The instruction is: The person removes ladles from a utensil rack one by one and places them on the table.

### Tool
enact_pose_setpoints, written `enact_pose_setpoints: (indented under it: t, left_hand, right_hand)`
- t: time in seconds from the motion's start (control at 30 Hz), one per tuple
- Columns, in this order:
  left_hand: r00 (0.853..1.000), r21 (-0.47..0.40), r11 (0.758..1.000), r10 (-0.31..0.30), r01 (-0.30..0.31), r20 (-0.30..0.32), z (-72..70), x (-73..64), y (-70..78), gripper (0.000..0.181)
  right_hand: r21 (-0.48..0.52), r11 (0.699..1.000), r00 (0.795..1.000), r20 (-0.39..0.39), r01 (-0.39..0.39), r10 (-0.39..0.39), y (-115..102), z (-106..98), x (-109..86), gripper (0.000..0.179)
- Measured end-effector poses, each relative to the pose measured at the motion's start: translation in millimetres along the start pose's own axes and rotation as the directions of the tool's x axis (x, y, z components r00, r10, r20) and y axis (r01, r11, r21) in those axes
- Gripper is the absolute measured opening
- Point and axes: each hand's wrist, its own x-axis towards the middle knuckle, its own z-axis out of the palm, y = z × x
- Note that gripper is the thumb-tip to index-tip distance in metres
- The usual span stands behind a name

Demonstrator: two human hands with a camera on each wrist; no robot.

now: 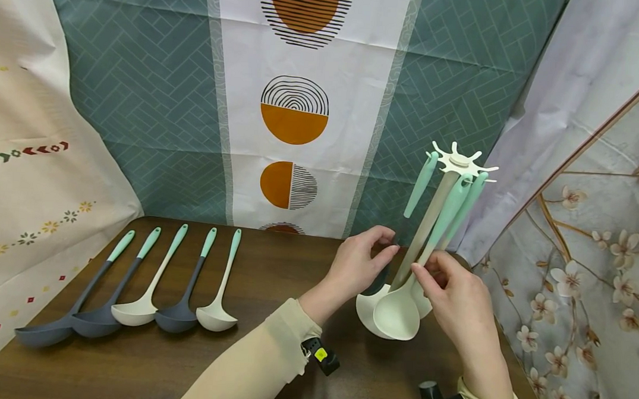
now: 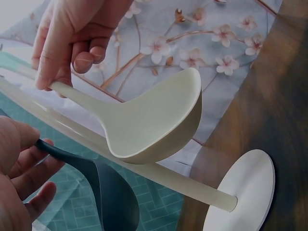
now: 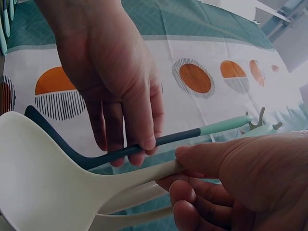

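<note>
A cream utensil stand (image 1: 422,235) with a hooked top (image 1: 458,161) rises at the right of the table; several ladles with mint handle ends hang from it. My left hand (image 1: 355,259) pinches the shaft of a dark grey ladle (image 2: 115,195), whose bowl is mostly hidden behind that hand in the head view. In my right hand (image 1: 457,298), thumb and fingers pinch the shaft of a cream ladle (image 1: 397,313), its bowl above the stand's round base (image 2: 250,185). Another mint handle (image 1: 472,200) hangs just behind it, its lower part mostly hidden.
On the left of the brown table (image 1: 289,269) several ladles lie in a row, some dark grey (image 1: 177,318), some cream (image 1: 217,317). A patterned cloth (image 1: 293,180) hangs behind, and a flowered panel (image 1: 589,283) stands along the right side.
</note>
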Motion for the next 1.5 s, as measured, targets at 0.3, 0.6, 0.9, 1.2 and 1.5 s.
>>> enact_pose_setpoints:
  t: [0.3,0.6,0.9,1.2,1.5]
  left_hand:
    - [1.000,0.013,1.000,0.006,-0.006,-0.019,-2.5,-0.5,-1.0,0.026]
    - [0.999,-0.012,1.000,0.000,-0.001,-0.033,-8.2,-0.8,2.2,0.026]
    - [0.998,-0.036,0.999,0.007,-0.009,-0.063,-16.0,-5.2,2.3,0.024]
    - [0.995,-0.020,1.000,0.004,-0.006,-0.100,-27.1,-13.6,-1.8,0.023]
    - [0.990,0.008,1.000,0.014,-0.013,-0.140,-38.1,-23.1,-9.3,0.022]
  right_hand:
    - [-0.003,1.000,1.000,0.007,-0.008,0.008,0,0,-0.2,0.016]
    - [0.001,1.000,1.000,0.016,-0.014,0.014,0,0,-0.3,0.014]
    - [0.003,1.000,1.000,0.021,-0.018,0.018,0,-1,0.0,0.014]
    - [-0.005,1.000,1.000,0.015,-0.017,0.017,0,0,-0.1,0.015]
    - [0.006,1.000,1.000,0.019,-0.016,0.016,0,-1,-0.8,0.015]
